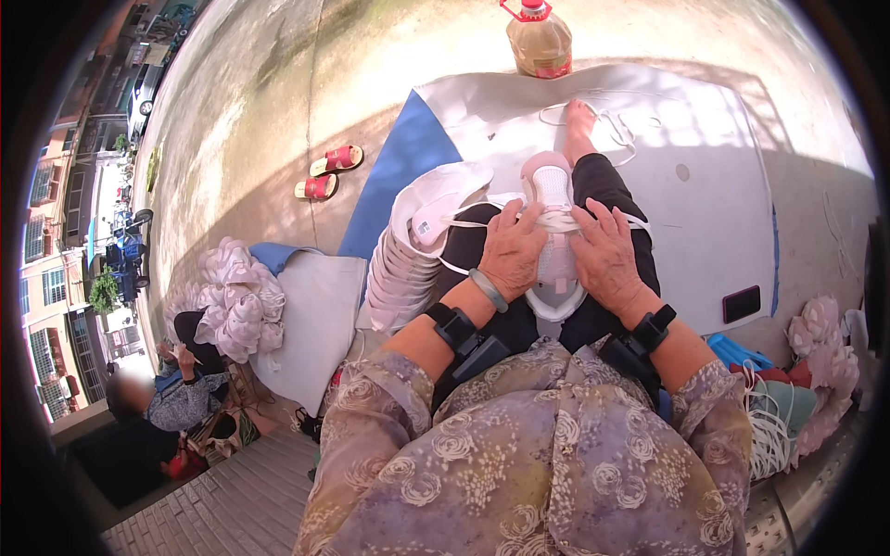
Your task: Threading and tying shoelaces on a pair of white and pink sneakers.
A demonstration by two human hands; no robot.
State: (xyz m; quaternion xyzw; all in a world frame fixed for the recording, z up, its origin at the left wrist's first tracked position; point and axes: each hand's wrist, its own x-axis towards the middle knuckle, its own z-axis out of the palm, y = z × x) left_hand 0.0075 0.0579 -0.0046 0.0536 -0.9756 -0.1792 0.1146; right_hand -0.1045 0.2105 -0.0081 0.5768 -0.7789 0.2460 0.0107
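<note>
Shoe (558,264): over the lap, between both hands
Left hand (512,248): fingers curled in, pinching the lace (559,222)
Right hand (606,252): likewise curled, pinching the lace opposite
Stack (400,285): pink shoe pieces, beside the left leg
Phone (742,304): on the mat (695,204), right

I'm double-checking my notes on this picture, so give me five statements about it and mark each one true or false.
1. The left hand and right hand are both at the pale pink shoe. True.
2. The red sandals lie on the white sheet. False: the sandals are on the ground left of it.
3. A phone lies on the white sheet. True.
4. The bracelet is on the right wrist. False: the bracelet is on the left wrist.
5. The jug has a red cap. True.
</note>
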